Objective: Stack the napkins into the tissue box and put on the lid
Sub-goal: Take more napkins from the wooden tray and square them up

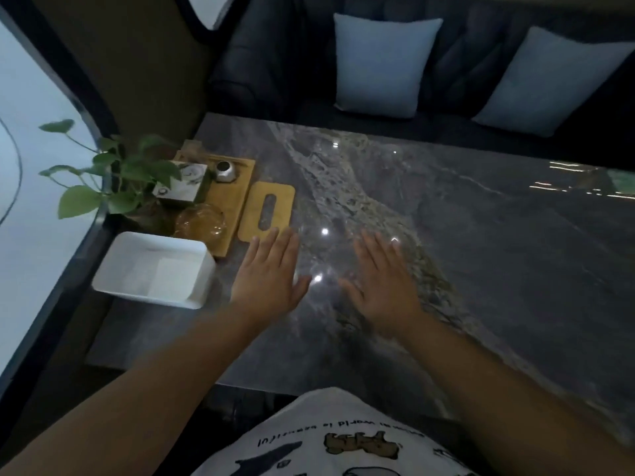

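- Grey marble bench (481,255) carries everything.
- White tissue box (113,269), near left, holds white napkins (171,273).
- Both hands, left hand (266,274) and right hand (383,281), lie flat, fingers straight, holding nothing.
- Wooden lid (252,218) lies just beyond the left fingertips.

Leafy plant (117,173) beside wooden tray (226,197); two cushions (381,63) behind.

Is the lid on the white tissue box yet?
Off. The white plastic tissue box stands open-topped with white napkins visible inside; the slotted wooden lid lies flat on the grey marble table beside it.
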Motion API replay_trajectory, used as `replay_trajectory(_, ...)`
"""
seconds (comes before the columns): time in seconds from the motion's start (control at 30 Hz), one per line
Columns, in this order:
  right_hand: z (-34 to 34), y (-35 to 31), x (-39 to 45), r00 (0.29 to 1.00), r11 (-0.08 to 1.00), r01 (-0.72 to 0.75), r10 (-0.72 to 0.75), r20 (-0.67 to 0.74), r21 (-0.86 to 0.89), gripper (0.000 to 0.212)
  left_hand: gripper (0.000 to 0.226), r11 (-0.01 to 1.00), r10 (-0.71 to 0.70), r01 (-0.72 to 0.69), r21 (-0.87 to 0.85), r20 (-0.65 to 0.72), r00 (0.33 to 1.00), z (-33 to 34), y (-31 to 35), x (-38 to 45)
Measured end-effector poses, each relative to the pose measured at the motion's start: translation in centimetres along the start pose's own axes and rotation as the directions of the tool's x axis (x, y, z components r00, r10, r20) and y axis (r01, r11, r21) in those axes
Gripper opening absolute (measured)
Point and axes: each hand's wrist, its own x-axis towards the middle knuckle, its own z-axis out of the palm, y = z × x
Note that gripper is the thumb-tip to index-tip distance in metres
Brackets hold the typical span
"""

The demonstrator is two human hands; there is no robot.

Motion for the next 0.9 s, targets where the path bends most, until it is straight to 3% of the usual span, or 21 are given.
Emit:
replay_trajectory(0.57, -4.7, 18.4, -15.5, 0.950, 0.955, -0.296, 0.296, -0.104, 0.013, 0.067, 0.070, 0.957, 0.274, -0.276, -0.092, -0.037, 0.961, 1.7, 24.0, 4.4)
replay_trajectory(0.9, -6.8, 23.7, -20.6, 0.851, 0.859, -0.511, 0.503, -0.151, -0.023, 0.067, 0.071, 0.845, 0.524, -0.527, -0.084, -0.059, 0.850, 1.9, 31.8, 7.6)
